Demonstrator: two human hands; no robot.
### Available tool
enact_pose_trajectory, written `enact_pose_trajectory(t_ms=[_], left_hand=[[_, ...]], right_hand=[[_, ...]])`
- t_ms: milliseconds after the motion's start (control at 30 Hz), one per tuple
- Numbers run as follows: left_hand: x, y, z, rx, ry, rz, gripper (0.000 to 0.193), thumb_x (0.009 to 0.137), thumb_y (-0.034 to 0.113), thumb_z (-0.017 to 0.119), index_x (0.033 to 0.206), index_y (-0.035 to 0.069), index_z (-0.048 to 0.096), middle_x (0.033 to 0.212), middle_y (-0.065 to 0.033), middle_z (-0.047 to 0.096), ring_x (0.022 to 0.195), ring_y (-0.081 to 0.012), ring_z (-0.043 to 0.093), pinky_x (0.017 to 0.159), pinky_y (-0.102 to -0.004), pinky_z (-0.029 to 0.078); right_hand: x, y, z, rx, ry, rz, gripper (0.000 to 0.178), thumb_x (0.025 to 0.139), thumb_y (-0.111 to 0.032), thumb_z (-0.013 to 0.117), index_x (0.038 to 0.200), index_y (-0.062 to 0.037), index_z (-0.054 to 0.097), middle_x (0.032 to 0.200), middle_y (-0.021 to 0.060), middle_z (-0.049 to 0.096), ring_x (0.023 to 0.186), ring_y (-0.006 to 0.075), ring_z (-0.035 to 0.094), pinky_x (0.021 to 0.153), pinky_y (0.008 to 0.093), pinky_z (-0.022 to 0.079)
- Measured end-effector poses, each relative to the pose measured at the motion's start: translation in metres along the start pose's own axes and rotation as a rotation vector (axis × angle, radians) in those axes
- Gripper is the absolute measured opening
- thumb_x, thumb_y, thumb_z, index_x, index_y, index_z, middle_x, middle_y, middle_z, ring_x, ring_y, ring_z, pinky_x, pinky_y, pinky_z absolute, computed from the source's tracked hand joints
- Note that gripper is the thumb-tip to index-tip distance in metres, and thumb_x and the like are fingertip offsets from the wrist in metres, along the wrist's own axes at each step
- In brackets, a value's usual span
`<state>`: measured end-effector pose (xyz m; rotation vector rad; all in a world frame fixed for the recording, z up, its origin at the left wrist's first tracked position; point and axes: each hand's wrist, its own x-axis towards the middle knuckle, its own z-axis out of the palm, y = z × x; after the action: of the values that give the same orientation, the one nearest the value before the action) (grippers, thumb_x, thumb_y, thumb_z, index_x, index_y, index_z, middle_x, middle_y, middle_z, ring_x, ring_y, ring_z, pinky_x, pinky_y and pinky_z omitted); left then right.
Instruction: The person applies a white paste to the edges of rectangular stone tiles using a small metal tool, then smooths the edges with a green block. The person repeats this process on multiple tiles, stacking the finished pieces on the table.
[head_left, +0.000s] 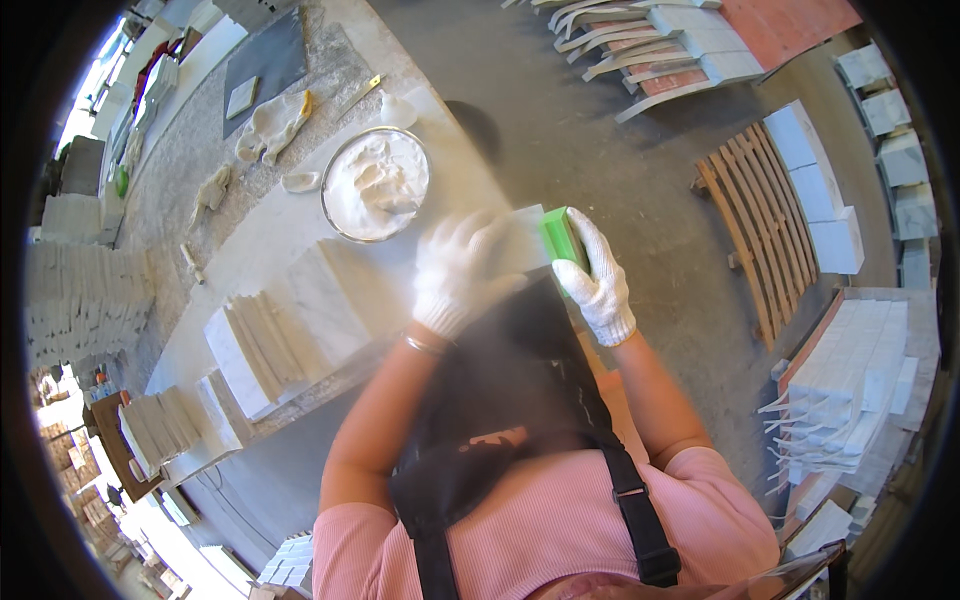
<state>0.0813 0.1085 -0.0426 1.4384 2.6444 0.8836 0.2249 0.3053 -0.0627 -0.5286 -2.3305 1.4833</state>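
A white glove covers my left hand (pixel 458 268), which is blurred by motion. Its thumb and fingers are spread across a pale, flat stone tile (pixel 522 236) at the table's corner, apparently gripping it. Part of the tile is hidden under that hand. My right hand (pixel 600 285), also gloved, is closed around a bright green block (pixel 562 240) against the tile's right end. Just beyond my left hand stands a round bowl (pixel 428 190) of white paste (pixel 378 183).
Upright stone tiles (pixel 252 350) line the table's near side. A crumpled cloth (pixel 272 128), a scraper (pixel 362 97) and a dark sheet (pixel 268 68) lie farther back. Right of the table, a wooden pallet (pixel 755 225) and stacked white blocks (pixel 845 365) stand on the floor.
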Motion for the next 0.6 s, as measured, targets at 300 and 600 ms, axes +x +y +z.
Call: enact_pose_trajectory(t_ms=[300,600], left_hand=[[0.0,0.0,0.0,0.02,0.003,0.002,0.08,0.073,0.044,0.088,0.144,0.017,0.061,0.144,-0.0123,0.062,0.134,-0.0402,0.053,0.111,-0.0549,0.041],[-0.001,-0.001,0.002,0.039,0.005,-0.011,0.081,0.07,0.046,0.09,0.14,0.014,0.063,0.142,-0.0131,0.063,0.132,-0.0407,0.055,0.11,-0.0554,0.042]], right_hand=[[0.018,0.001,-0.001,0.325,0.026,0.167,0.073,0.095,-0.028,0.075,0.157,-0.0018,0.048,0.151,0.0161,0.058,0.14,0.025,0.055,0.117,0.0378,0.043],[0.043,-0.007,0.007,0.338,-0.005,0.212,0.073,0.098,-0.032,0.072,0.158,0.0005,0.046,0.154,0.0126,0.057,0.14,0.0225,0.054,0.118,0.0365,0.041]])
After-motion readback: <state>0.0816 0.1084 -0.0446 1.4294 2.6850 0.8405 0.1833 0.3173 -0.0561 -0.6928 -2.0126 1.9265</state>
